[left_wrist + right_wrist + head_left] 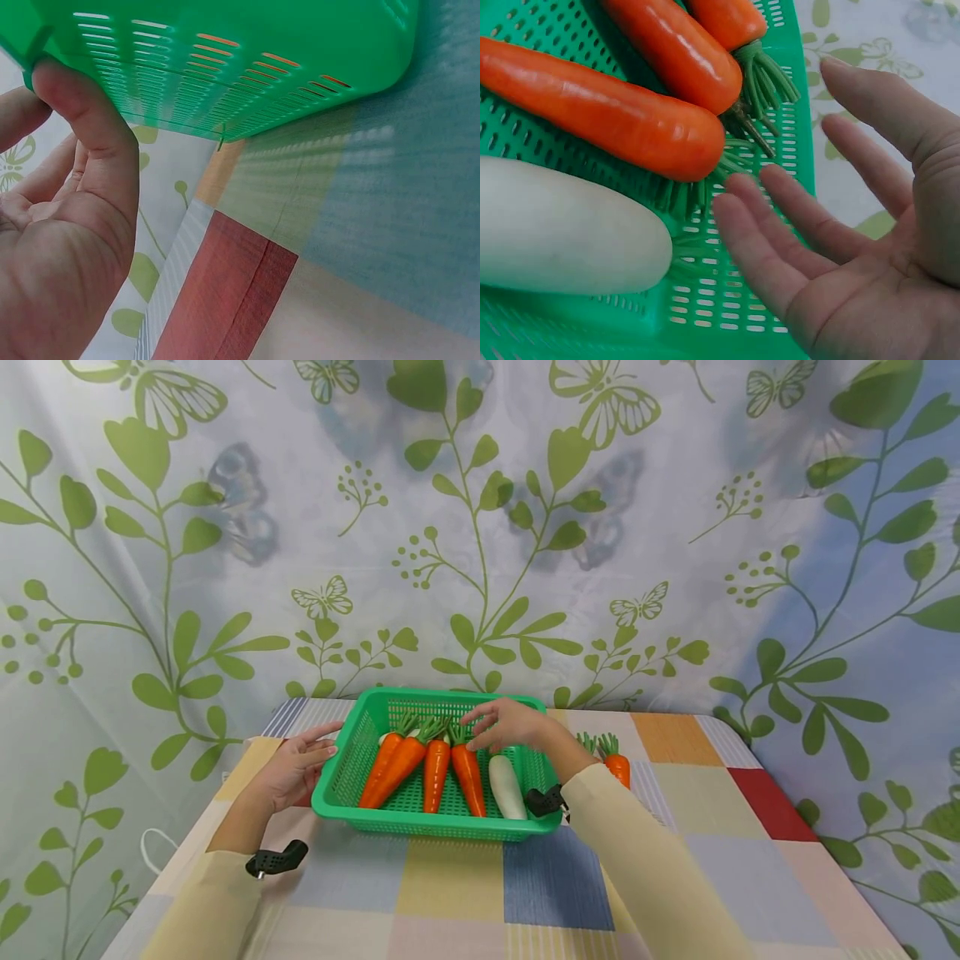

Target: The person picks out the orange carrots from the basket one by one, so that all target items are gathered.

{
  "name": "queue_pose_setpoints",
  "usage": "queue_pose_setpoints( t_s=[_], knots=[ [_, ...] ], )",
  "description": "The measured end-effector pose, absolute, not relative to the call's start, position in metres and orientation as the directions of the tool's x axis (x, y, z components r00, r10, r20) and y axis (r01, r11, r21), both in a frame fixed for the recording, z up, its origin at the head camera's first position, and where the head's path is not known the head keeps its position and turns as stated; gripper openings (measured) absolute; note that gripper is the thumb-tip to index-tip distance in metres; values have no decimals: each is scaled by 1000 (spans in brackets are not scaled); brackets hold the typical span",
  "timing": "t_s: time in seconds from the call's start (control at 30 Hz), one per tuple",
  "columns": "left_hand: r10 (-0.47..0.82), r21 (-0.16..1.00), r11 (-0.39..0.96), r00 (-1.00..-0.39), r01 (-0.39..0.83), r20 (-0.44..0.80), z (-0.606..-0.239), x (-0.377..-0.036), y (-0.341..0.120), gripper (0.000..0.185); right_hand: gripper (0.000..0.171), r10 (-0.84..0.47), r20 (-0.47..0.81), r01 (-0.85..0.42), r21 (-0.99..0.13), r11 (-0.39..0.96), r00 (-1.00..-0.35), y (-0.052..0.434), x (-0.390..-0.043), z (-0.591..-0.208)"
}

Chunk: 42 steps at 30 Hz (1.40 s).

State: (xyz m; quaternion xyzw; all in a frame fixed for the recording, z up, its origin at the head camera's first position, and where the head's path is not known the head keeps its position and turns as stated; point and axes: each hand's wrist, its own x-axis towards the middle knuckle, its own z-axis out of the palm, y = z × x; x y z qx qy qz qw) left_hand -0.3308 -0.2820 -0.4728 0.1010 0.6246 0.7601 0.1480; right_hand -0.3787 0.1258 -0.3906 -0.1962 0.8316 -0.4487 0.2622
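Note:
A green perforated basket [442,822] holds several orange carrots [437,777] with green tops and a white radish [507,787] at its right side. At the basket's left rim is my left hand [294,768], its fingers loosely extended. In the left wrist view the thumb [94,120] lies at the rim; whether it presses there I cannot tell. My right hand [513,727] hovers over the basket's back right part with fingers spread and nothing held. In the right wrist view its fingertips [735,206] are close to the green tops of a carrot [622,112] and the radish [570,225].
More carrots [618,767] lie on the table to the right of the basket, partly hidden by my right forearm. A patchwork tablecloth [450,893] covers the table. Behind it hangs a curtain [480,527] with leaves and butterflies. A white cable [150,852] loops by the left edge.

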Motion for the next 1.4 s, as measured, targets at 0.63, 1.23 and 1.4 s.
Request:
queue_pose_setpoints(
  t_s=[0.63,1.23,1.4],
  knots=[
    [339,983,-151,-940,-101,-45,-473,-332,-283,67,55,-491,-365,39,-831,555,-791,111,-383,-405],
    [365,980,-179,-931,-88,-17,-473,-330,-282,64,44,-417,-371,38,-783,621,-830,101,-384,-419],
    [363,980,-176,-932,-89,-19,-473,-329,-282,64,46,-422,-382,48,-786,617,-822,99,-384,-422]
  ],
)
